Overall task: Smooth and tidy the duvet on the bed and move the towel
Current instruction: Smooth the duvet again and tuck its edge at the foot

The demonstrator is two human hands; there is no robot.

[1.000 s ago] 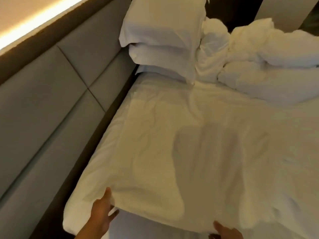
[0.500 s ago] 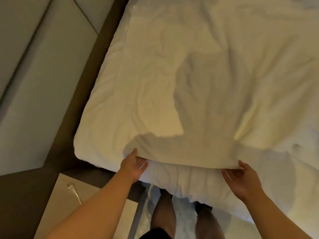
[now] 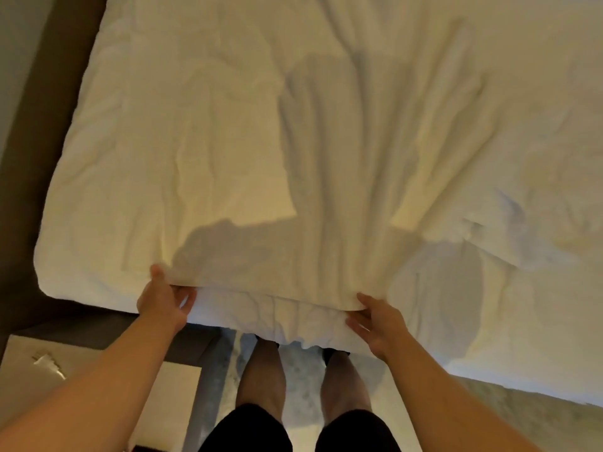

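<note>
White duvet (image 3: 326, 141) lies spread over the bed, its near edge pinched by the left hand (image 3: 162, 300) and right hand (image 3: 375, 321), set apart seemingly to pull creases flat; no towel shows.

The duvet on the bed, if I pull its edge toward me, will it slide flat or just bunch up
The duvet looks floppy: long creases already run toward the edge that the left hand and right hand pinch, so it will probably ripple rather than move as a sheet. It seems light, since fingertips alone lift its hem.
</note>
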